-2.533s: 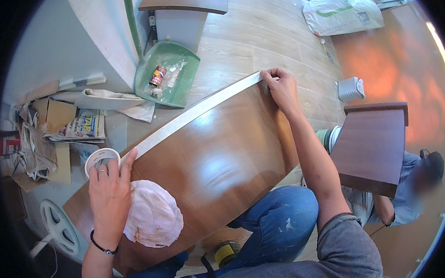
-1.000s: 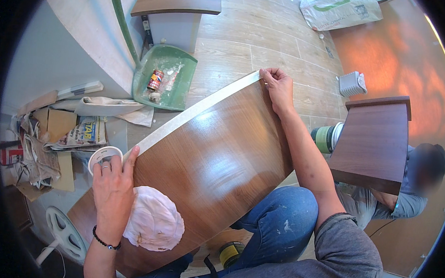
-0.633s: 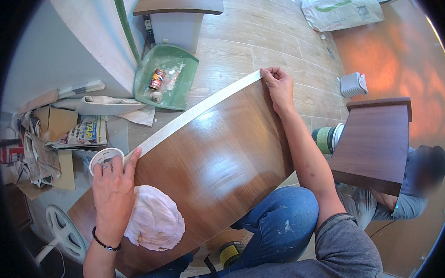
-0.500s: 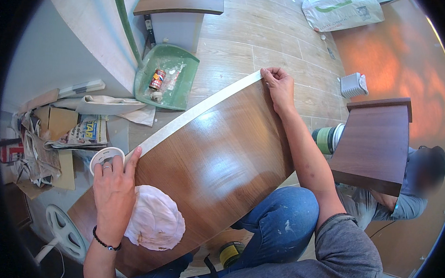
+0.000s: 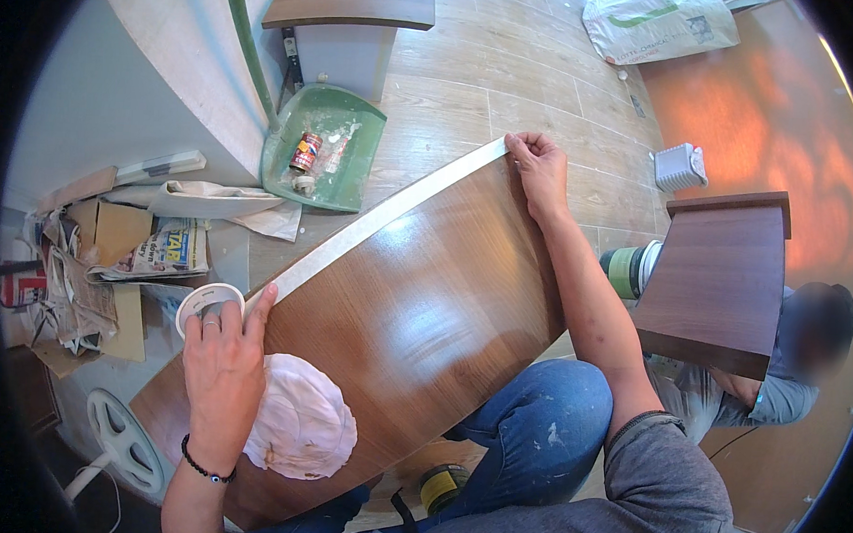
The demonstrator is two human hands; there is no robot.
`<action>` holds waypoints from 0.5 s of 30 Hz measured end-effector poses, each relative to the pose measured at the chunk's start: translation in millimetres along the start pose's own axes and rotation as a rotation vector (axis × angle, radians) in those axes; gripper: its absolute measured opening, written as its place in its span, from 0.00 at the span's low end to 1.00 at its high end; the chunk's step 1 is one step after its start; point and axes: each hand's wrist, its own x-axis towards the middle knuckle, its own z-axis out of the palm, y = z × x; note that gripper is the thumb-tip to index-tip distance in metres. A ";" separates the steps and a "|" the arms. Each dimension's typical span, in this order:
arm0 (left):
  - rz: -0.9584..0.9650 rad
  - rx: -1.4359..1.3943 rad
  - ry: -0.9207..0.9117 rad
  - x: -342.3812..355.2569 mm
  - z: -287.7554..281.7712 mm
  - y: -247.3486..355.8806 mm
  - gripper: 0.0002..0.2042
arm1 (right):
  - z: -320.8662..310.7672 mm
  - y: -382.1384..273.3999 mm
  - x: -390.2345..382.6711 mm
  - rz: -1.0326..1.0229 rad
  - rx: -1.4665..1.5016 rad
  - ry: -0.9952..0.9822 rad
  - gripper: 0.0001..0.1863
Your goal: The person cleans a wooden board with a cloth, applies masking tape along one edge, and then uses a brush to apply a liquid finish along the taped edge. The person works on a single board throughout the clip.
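Observation:
A strip of white masking tape (image 5: 383,216) runs along the far long edge of a brown wood-grain board (image 5: 425,304), with a thin line of wood showing beyond it. My left hand (image 5: 224,372) grips the tape roll (image 5: 192,303) at the board's left side, its index finger stretched out on the strip. At the far right corner my right hand (image 5: 542,177) pinches the strip's other end against the board's edge. A round, crumpled white cloth pad (image 5: 304,417) lies on the board just right of my left wrist.
A green dustpan (image 5: 364,161) holding a small can stands beyond the board. Newspapers (image 5: 169,248) and cardboard are heaped at left. A fan-like white wheel (image 5: 124,439) is lower left. At right, a co-worker (image 5: 783,401) sits behind a dark wooden panel (image 5: 713,276), near a green-banded tub (image 5: 622,271).
The tape strip has shifted slightly inward, so more wood shows along the board's far edge. My left hand and the roll moved a little right; my right hand keeps its pinch at the corner.

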 end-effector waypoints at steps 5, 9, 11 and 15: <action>0.004 -0.005 0.010 -1.3 -0.6 0.3 0.30 | 0.7 -0.6 -0.6 -0.012 -0.017 -0.007 0.11; 0.003 0.007 0.010 -0.6 0.4 0.8 0.30 | -0.7 0.2 0.7 -0.024 -0.042 0.002 0.11; 0.006 0.008 0.006 -2.7 1.0 1.9 0.30 | -2.0 0.6 -3.9 -0.009 -0.043 -0.006 0.11; -0.032 -0.054 -0.055 -5.1 1.0 2.9 0.33 | -1.4 1.0 -7.8 -0.014 -0.022 -0.015 0.11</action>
